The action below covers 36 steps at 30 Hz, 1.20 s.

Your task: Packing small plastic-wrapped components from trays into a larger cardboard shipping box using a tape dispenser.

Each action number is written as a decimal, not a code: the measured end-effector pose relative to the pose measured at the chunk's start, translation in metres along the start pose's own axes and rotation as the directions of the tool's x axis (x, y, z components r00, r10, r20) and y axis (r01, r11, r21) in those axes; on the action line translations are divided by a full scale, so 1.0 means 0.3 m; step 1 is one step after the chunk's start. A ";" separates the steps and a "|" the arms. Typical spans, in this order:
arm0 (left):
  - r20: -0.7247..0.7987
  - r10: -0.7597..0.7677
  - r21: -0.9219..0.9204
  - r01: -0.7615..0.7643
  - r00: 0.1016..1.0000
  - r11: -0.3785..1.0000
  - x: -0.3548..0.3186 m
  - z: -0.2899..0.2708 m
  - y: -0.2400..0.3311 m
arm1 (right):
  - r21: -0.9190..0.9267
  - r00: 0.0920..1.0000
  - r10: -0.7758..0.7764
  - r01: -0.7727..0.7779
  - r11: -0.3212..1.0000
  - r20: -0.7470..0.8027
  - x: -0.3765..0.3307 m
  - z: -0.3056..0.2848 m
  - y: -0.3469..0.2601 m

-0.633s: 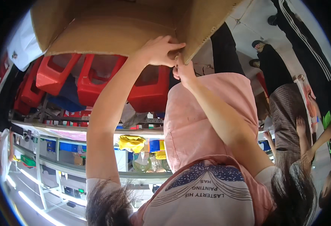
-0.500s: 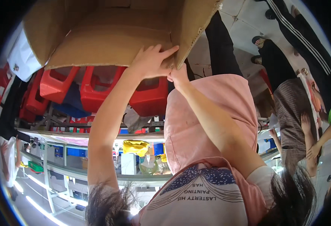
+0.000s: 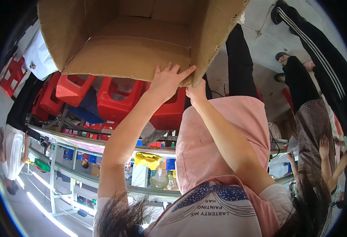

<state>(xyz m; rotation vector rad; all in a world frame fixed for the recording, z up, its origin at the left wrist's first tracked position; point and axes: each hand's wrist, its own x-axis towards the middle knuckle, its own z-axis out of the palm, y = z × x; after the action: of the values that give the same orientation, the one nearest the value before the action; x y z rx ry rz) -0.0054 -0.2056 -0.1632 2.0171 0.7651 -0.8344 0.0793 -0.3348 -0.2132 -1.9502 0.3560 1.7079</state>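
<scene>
Your L hand (image 3: pixel 166 83) has fanned wider, splayed flat inside box (image 3: pixel 114 55) nr edge; R hand (image 3: pixel 197 91) curled at box corner, can't tell grip.

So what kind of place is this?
Probably a workshop or small factory: you can see red plastic stools, bright strip lights and a big open cardboard box.

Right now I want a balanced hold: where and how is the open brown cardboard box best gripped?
Probably take the box from its open near side, one hand per free rim, left wall and right wall: its mouth faces the camera and these walls stand apart. The bare left hand and right hand are at its near right corner.
</scene>
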 end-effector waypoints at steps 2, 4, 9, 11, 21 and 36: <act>0.047 -0.013 -0.010 0.014 0.999 1.000 0.014 -0.025 0.005 | 0.140 0.990 0.128 -0.135 0.981 0.056 -0.063 0.012 -0.087; 0.088 -0.011 0.005 0.010 0.996 1.000 0.035 -0.036 0.012 | 0.195 0.982 0.182 -0.188 0.963 0.050 -0.079 0.010 -0.092; 0.133 -0.025 -0.027 0.029 0.991 0.999 0.041 -0.059 0.024 | 0.335 0.968 0.225 -0.251 0.908 0.114 -0.101 0.022 -0.088; 0.141 -0.020 -0.040 0.025 0.990 0.999 0.042 -0.068 0.020 | 0.362 0.959 0.262 -0.283 0.888 0.107 -0.107 0.035 -0.096; 0.249 0.051 -0.141 -0.016 0.967 0.990 0.086 -0.127 -0.015 | 0.471 0.968 0.215 -0.251 0.846 0.130 -0.074 0.061 -0.089; 0.226 0.087 -0.205 -0.040 0.970 0.978 0.094 -0.141 -0.009 | 0.613 0.993 0.098 -0.118 0.781 0.066 -0.049 0.087 -0.076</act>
<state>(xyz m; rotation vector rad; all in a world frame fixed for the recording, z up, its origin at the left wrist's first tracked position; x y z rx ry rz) 0.0213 -0.1626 -0.1667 1.7211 0.6202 -0.9017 0.0668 -0.3037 -0.1959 -1.4311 0.9075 1.4320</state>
